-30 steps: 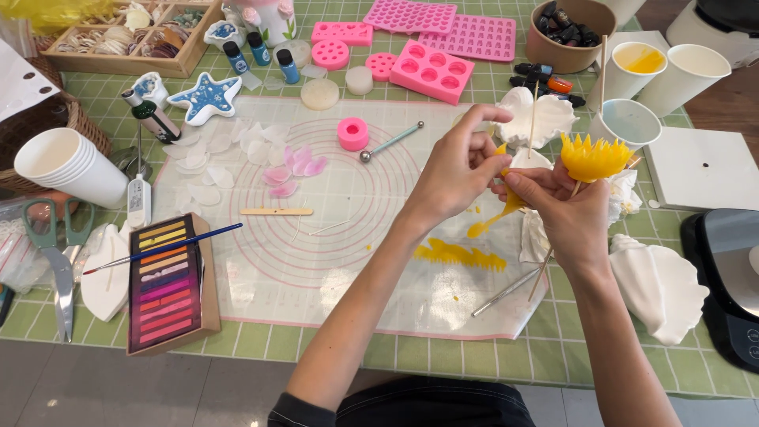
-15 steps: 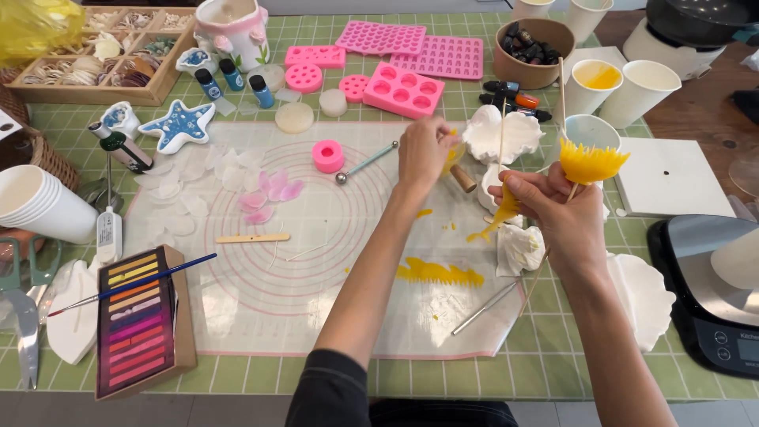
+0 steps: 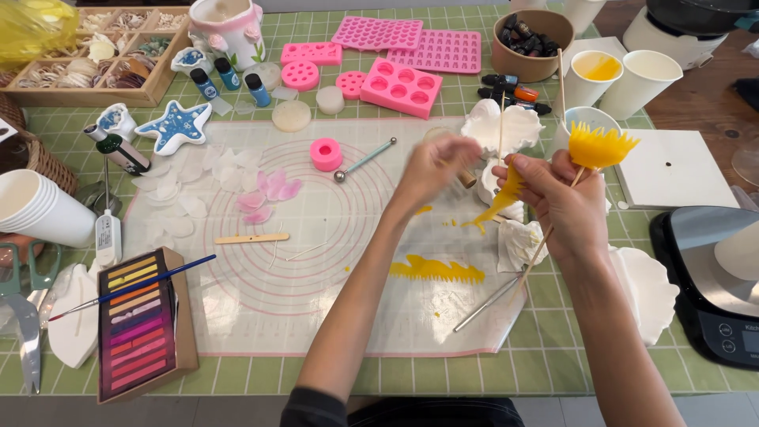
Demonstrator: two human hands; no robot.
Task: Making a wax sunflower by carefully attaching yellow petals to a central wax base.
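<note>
My right hand (image 3: 557, 207) grips a thin wooden stick (image 3: 544, 247) topped with a yellow fringed clay flower (image 3: 598, 146), held above the right edge of the translucent silicone mat (image 3: 316, 261). A loose yellow clay strip (image 3: 500, 199) hangs from under my thumb. My left hand (image 3: 433, 168) is blurred with motion just left of the flower, fingers curled, apart from it; whether it holds anything is unclear. Another yellow fringed strip (image 3: 436, 270) lies on the mat below my hands.
On the mat lie a metal rod (image 3: 490, 304), a ball tool (image 3: 365, 160), a pink round cutter (image 3: 325, 154) and pink petals (image 3: 269, 194). Pastel box (image 3: 138, 320), paper cups (image 3: 39, 209), pink moulds (image 3: 401, 85), a cup of yellow colour (image 3: 597, 75) and a scale (image 3: 715, 277) ring it.
My left hand has drawn away from the yellow flower toward the left. The right hand keeps its hold on the stick, and the camera view has shifted slightly.
</note>
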